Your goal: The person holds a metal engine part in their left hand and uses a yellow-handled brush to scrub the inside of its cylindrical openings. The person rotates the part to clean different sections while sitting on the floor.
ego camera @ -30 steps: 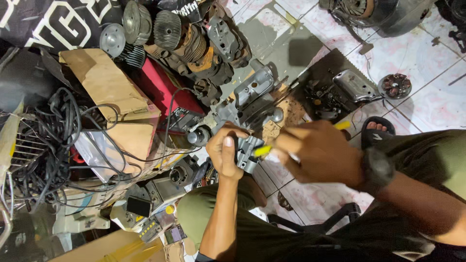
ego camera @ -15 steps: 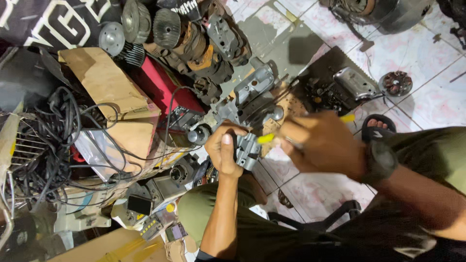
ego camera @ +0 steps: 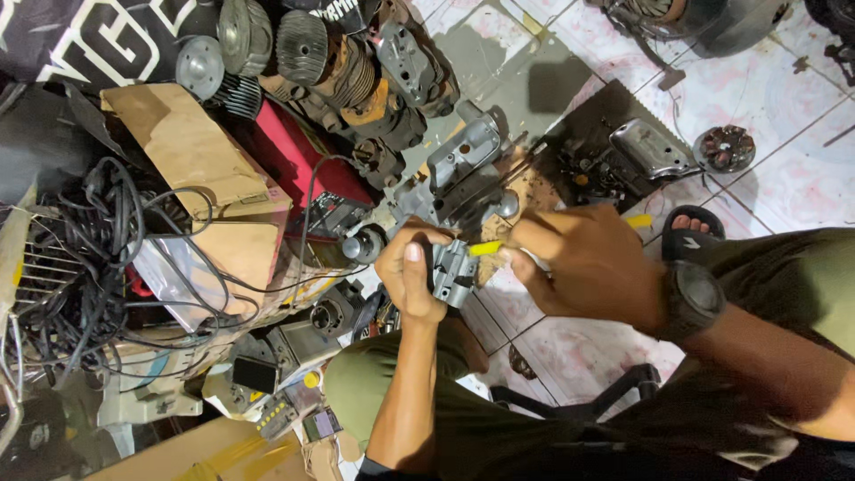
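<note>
My left hand (ego camera: 411,274) grips a small grey metal engine part (ego camera: 452,272) in front of me, above my knee. My right hand (ego camera: 590,261), with a black watch on its wrist, holds a yellow-handled tool (ego camera: 488,248) whose tip meets the top of that part. The tool's other end (ego camera: 639,220) sticks out past my knuckles. Both hands are close together over the tiled floor.
Engine cylinders and casings (ego camera: 352,67) are piled at the top. A cardboard box (ego camera: 200,165) and a red case (ego camera: 298,160) lie left, by tangled black cables (ego camera: 80,258). A dark tray of parts (ego camera: 614,151) and a sandalled foot (ego camera: 690,233) are on the right.
My right hand has shifted slightly and the yellow tool has moved closer onto the grey part. My left hand keeps the same grip.
</note>
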